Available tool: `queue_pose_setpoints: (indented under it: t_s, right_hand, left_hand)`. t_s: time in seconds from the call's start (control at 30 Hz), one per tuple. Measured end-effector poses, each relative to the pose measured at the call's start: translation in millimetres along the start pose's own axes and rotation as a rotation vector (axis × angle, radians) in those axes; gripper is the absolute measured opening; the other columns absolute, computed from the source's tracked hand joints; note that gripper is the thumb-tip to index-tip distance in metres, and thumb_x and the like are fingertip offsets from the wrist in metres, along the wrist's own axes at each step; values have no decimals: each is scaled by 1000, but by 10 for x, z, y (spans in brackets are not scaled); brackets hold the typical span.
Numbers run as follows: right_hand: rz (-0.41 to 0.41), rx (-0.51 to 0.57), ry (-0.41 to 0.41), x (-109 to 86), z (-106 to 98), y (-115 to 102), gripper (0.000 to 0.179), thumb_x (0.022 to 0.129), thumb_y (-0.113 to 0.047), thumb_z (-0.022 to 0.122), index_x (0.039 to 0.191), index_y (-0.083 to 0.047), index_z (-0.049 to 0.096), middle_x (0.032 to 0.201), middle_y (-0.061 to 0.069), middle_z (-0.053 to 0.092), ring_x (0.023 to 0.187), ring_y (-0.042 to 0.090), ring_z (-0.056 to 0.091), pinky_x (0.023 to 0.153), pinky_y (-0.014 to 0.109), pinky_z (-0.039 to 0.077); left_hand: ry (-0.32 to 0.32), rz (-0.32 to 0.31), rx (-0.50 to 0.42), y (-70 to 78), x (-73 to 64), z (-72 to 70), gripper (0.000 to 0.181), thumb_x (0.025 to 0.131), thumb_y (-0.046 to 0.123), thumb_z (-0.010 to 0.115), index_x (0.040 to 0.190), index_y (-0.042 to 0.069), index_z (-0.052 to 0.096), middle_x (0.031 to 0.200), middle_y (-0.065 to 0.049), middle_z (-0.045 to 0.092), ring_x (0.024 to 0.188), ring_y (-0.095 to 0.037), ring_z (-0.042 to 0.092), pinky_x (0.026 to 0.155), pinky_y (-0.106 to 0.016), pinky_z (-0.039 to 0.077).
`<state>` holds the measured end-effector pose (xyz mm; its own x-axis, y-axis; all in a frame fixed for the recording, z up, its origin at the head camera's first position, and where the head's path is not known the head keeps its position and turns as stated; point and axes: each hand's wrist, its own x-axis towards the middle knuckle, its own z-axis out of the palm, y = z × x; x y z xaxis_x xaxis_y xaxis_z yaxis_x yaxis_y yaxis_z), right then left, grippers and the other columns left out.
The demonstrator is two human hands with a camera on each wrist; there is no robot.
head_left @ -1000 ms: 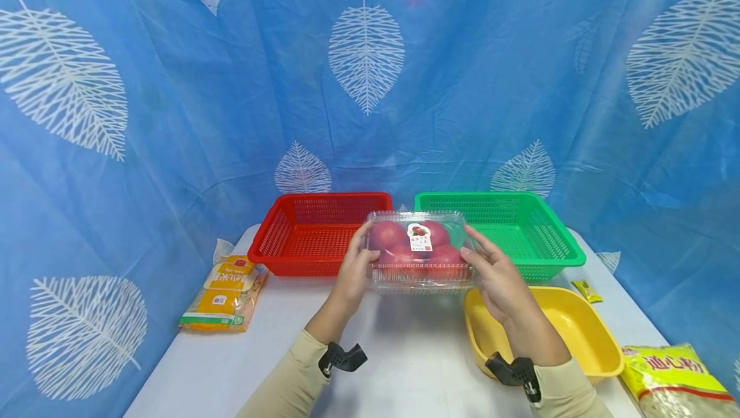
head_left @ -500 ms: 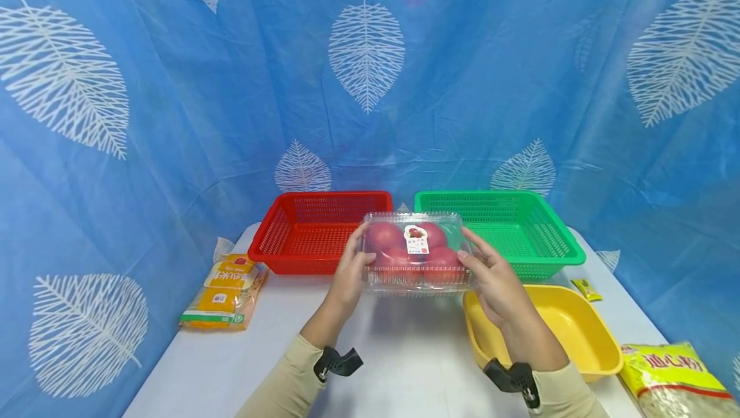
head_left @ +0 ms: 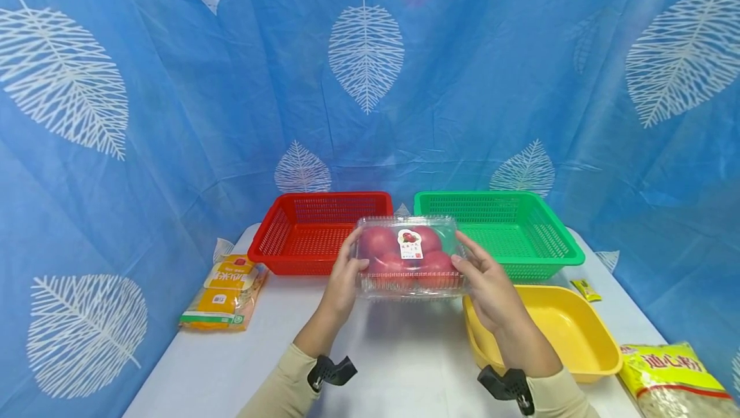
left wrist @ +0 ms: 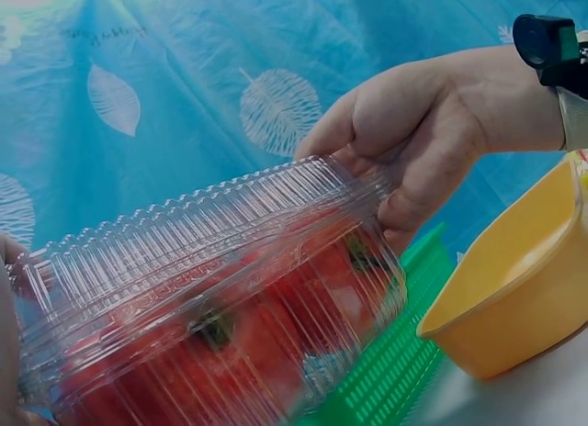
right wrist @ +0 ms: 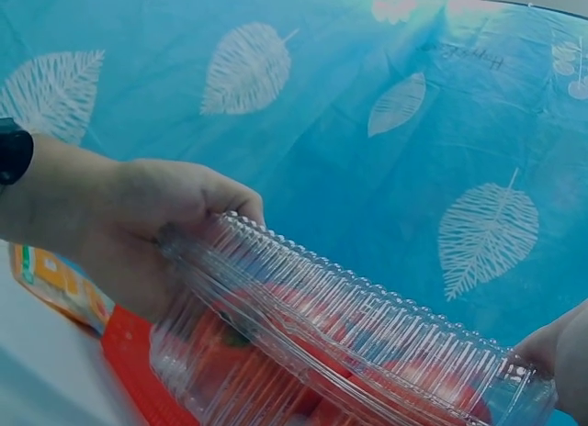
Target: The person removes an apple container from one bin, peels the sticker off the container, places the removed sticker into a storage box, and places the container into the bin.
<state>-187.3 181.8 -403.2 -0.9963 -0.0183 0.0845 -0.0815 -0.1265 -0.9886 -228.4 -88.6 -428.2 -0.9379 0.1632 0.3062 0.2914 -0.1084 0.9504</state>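
Note:
A clear plastic clamshell box of tomatoes (head_left: 407,256) is held up above the table between both hands, with a white label on its lid. My left hand (head_left: 342,280) grips its left end, thumb on the near side. At the right end my right hand (head_left: 490,283) grips it the same way. Green stems show on the tomatoes (left wrist: 220,353) through the box wall in the left wrist view. In the right wrist view the box (right wrist: 349,343) hides part of the left hand's fingers.
Behind the box stand a red basket (head_left: 272,254) on the left and a green basket (head_left: 569,254) on the right. A yellow basin (head_left: 578,334) is near the right forearm. Bagged food (head_left: 222,296) lies at left, a yellow bag (head_left: 673,376) and small yellow packet (head_left: 586,290) at right.
Both hands have moved the box of tomatoes slightly left and a little toward me. The grip on both ends is unchanged, and the baskets, basin and bags have not moved.

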Motion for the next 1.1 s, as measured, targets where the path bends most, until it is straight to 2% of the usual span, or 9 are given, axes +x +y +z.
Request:
queue_pose_setpoints:
  t_s: [0.33,0.47,0.73,0.97,1.1]
  right_hand:
    - [9,-19,1,-38,105,14,62,109,-15,60,166,-18,35,172,15,14,156,39,10,119,55,28]
    - [6,-17,5,-53,142,31,62,109,-13,60,166,-17,36,171,16,16,154,39,15,120,54,27]
    - [35,-46,26,-96,208,53,62,108,-15,61,165,-21,37,170,15,20,146,36,30,116,48,37]
    - [54,-25,28,-127,250,67,62,108,-16,62,165,-22,39,170,15,18,147,35,29,115,45,37]
    - [63,-14,27,-149,264,75,61,108,-15,62,164,-23,40,169,14,21,145,33,32,113,40,40]
  left_hand:
    - [24,2,0,-1,-86,-97,69,98,6,49,164,20,34,173,-4,18,158,-30,6,119,-69,13]
    - [26,3,-4,15,-121,-129,69,98,6,48,164,20,34,173,-4,18,158,-30,8,119,-68,16]
    - [22,1,1,24,-187,-176,69,99,5,46,165,20,33,173,-4,16,157,-31,7,119,-68,16]
    - [33,-21,1,45,-246,-199,69,99,7,48,164,22,34,172,-3,17,156,-32,9,117,-68,22]
    - [37,-30,2,51,-282,-210,68,99,7,49,164,23,34,172,-3,17,156,-31,8,118,-69,19]
